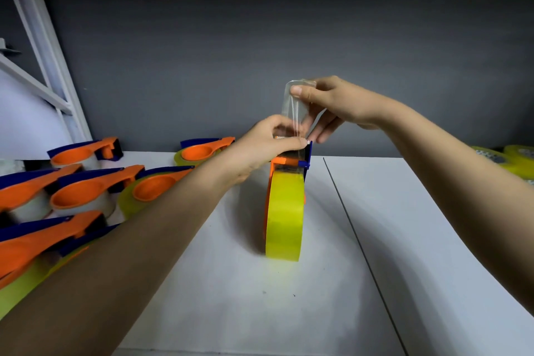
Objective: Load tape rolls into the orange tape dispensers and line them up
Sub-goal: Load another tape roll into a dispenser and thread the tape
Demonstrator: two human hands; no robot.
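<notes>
Dispensers (86, 196) crowd left — spare rolls (517, 162) far right.

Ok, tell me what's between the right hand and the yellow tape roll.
In the head view, a strip of clear tape runs from the right hand down to the dispenser head above the yellow tape roll, where the left hand holds it.

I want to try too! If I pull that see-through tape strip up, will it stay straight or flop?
Probably flop. The tape strip looks thin and clear, and stays upright only while the right hand pinches its top. It likely sticks to fingers. The yellow roll stands on edge, so it might roll or tip if the left hand let go.
</notes>
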